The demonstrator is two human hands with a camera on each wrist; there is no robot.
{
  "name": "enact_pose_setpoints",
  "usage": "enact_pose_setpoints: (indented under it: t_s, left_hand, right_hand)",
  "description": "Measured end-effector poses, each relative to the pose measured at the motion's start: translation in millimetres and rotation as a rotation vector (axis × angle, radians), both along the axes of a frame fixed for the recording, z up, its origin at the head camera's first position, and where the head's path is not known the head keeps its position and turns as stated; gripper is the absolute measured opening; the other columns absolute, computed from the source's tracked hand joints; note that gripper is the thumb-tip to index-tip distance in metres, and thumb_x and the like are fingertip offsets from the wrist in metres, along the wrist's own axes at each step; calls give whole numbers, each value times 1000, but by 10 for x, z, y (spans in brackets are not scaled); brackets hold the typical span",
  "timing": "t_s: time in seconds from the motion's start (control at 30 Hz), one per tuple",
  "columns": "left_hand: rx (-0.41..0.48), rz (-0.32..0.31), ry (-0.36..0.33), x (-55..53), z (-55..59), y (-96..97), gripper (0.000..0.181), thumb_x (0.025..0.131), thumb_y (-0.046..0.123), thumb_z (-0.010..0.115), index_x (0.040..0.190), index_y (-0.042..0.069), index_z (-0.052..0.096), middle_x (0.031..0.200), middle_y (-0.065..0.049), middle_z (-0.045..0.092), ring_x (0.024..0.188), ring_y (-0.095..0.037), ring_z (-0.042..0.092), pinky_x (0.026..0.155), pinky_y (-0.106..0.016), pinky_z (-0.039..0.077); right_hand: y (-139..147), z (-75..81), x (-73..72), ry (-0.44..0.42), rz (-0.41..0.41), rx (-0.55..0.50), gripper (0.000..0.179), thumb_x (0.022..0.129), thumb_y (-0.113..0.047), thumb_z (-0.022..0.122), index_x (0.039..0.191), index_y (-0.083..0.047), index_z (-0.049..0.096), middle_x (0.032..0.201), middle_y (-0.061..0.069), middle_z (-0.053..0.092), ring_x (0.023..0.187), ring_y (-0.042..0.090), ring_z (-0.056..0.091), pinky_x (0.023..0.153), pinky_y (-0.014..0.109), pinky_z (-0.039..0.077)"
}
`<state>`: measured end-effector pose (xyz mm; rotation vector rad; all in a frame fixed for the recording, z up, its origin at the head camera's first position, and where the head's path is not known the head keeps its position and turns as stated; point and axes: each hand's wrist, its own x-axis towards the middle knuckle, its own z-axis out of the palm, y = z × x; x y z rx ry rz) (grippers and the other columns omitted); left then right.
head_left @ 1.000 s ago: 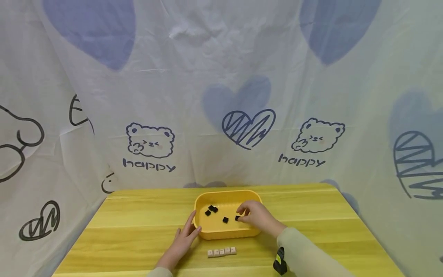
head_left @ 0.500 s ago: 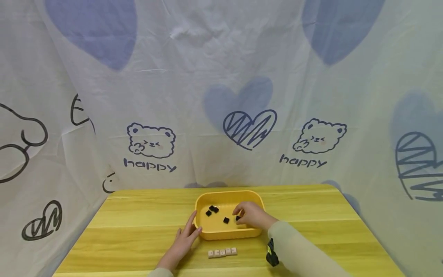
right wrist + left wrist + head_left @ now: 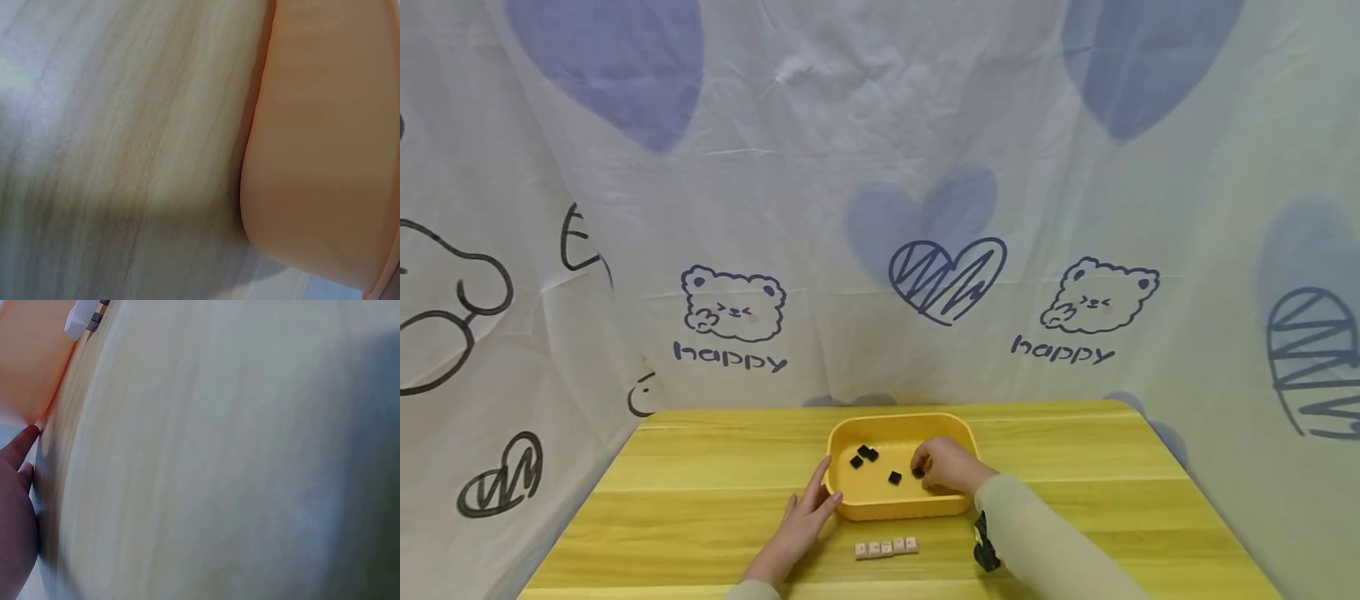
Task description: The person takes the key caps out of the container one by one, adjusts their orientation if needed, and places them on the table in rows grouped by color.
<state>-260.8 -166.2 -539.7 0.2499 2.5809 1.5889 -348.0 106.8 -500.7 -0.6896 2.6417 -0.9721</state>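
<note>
A yellow plastic tray [image 3: 910, 508] stands on the table with several small black square pieces [image 3: 895, 477] lying loose inside. My right hand [image 3: 951, 465] reaches over its right side. Its curled fingers and thumb pinch another black square piece [image 3: 918, 472] low in the tray, partly covered by the fingertips. My left hand [image 3: 801, 525] rests against the tray's left front corner with fingers extended, touching the wall. In front of the tray lies a row of small cream keycaps [image 3: 887, 547] with faint marks. The right wrist view shows the tray's outer wall [image 3: 319, 144] but no fingers.
The yellow wood-grain table [image 3: 715, 483] carries everything. Behind it and at both sides hangs a white printed cloth [image 3: 842, 350] with hearts and bears. A black and yellow wrist device [image 3: 986, 546] hangs below the right sleeve [image 3: 1045, 533].
The right forearm has swung slightly inward and the right fingers have closed in around the black square piece. The left hand and the tray stay put; the whole head view has shifted slightly.
</note>
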Motion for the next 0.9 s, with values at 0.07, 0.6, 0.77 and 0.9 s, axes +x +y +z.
enact_pose_setpoints:
  t_s: [0.07,0.6,0.77,0.9]
  left_hand:
    - [0,-4,3,2,11,6,67,103,31,50,158,16,14,137,-29,49,133,-44,39,109,-65,-14]
    - [-14,9,11,4,-6,17,67,103,33,49,157,13,15,138,-30,47,134,-46,37,110,-63,-13]
    - [-25,9,13,-1,-4,17,66,103,33,48,157,12,15,140,-30,45,136,-44,35,110,-63,-13]
    - [-23,3,4,-3,3,22,66,104,33,48,157,13,14,141,-30,44,136,-44,34,110,-63,-13]
  right_hand:
    - [4,4,3,14,11,12,24,74,9,78,95,-3,73,89,4,67,78,17,60,68,34,55]
    - [52,23,24,-42,27,-127,19,82,-1,76,101,-4,74,88,-1,66,77,15,59,68,31,54]
    - [54,52,35,29,62,-114,26,83,-3,77,109,-3,74,87,-3,60,75,13,54,67,29,51]
    - [62,102,88,84,91,-110,26,84,1,74,110,-1,74,86,-2,57,74,13,50,65,27,48]
